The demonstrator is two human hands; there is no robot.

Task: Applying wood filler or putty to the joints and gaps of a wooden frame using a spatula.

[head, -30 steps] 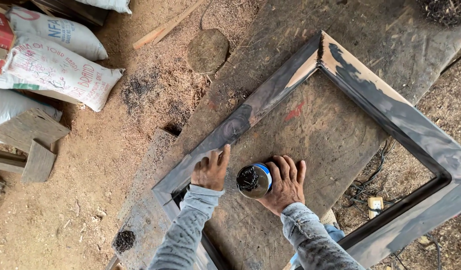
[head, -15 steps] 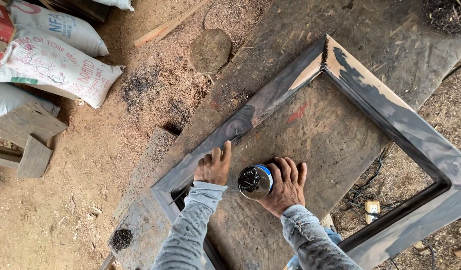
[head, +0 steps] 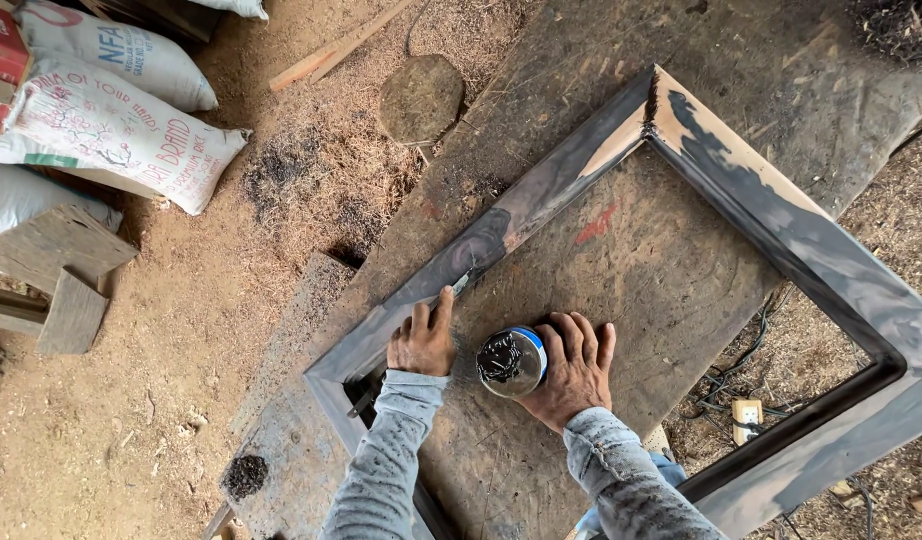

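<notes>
Down on the worktop [head: 621, 260], the left hand [head: 422, 340] lies flat on the near rail of the dark-stained wooden frame [head: 781, 230], its fingers [head: 443, 308] spread and released, grasping nothing, the forefinger tip right at the rail's inner edge. Just beside it, the right hand [head: 571, 370] wraps a small round can [head: 512, 361] with a blue band and a black-smeared top, fingers curled around its side, the can standing on the board inside the frame, close to that near rail.

Room to move: the board inside the frame is bare ahead of both hands, all the way to the far corner, where pale unstained wood shows. The frame's right corner juts past the worktop's edge over cables and a small socket block [head: 746, 412] on the ground. To the left the worktop drops off to a sawdust floor [head: 161, 380]; printed sacks [head: 101, 125] and wooden blocks [head: 56, 260] sit well apart from the hands, a round wood disc [head: 421, 97] farther up.

Against a second ago, very little differs: both hands keep their places, the can is in the same grip, and only the view has drifted slightly.
</notes>
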